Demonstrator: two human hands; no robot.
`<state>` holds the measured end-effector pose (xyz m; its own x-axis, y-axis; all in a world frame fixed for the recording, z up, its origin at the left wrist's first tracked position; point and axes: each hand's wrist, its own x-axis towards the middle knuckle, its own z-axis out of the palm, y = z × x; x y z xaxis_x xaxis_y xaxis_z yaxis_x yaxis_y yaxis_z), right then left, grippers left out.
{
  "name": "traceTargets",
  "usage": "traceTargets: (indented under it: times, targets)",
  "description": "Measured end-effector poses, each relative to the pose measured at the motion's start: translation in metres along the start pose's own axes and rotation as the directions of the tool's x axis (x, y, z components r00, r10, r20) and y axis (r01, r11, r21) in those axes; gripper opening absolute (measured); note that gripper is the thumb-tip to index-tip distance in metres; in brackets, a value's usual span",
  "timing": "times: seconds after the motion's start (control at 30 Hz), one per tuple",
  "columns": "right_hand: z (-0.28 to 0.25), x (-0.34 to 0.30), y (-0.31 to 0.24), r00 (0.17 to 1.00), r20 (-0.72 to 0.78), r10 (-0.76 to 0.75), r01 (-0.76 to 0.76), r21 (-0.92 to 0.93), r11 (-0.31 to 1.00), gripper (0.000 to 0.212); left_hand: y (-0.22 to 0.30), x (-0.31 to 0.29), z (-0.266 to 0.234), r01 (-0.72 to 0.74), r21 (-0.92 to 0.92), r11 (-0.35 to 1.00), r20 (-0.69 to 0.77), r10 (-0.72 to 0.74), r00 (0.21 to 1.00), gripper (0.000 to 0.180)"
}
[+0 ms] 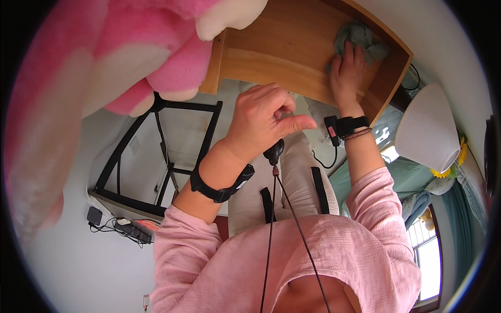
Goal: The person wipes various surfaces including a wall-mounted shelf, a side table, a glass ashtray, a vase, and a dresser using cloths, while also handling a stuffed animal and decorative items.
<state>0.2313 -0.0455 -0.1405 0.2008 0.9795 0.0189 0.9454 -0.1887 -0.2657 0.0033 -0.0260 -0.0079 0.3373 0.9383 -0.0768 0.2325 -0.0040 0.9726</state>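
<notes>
My right hand (348, 73) reaches into a wooden compartment (292, 31), fingers pressed onto a crumpled grey-green cloth (360, 39). The cloth lies against the wood near the compartment's right end. Closer to me, in front of the compartment's near edge, my left hand (266, 117) hangs in the air with its fingers curled in and the thumb stretched out to the right. Nothing shows in it. A black strap with a small device circles each of my wrists.
A large pink and white plush toy (177, 68) fills the upper left, beside the compartment. Below it stands a black metal frame (162, 104). At the right is a white lampshade (428, 128) with a sunflower behind it. Cables and a power strip (135, 229) lie at lower left.
</notes>
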Motion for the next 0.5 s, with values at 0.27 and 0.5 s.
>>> traceTargets:
  times: [0.27, 0.5]
  targets:
    - [0.013, 0.056, -0.120, 0.947, 0.140, -0.288, 0.263, 0.175, 0.949, 0.049, -0.008, -0.006, 0.010, -0.067, 0.084, 0.994, 0.045, 0.064, 0.997, 0.045]
    - [0.004, 0.017, -0.054, 0.921, 0.173, -0.350, 0.323, 0.168, 0.932, 0.044, -0.007, -0.011, 0.014, -0.092, 0.072, 0.993, 0.034, 0.090, 0.995, 0.050]
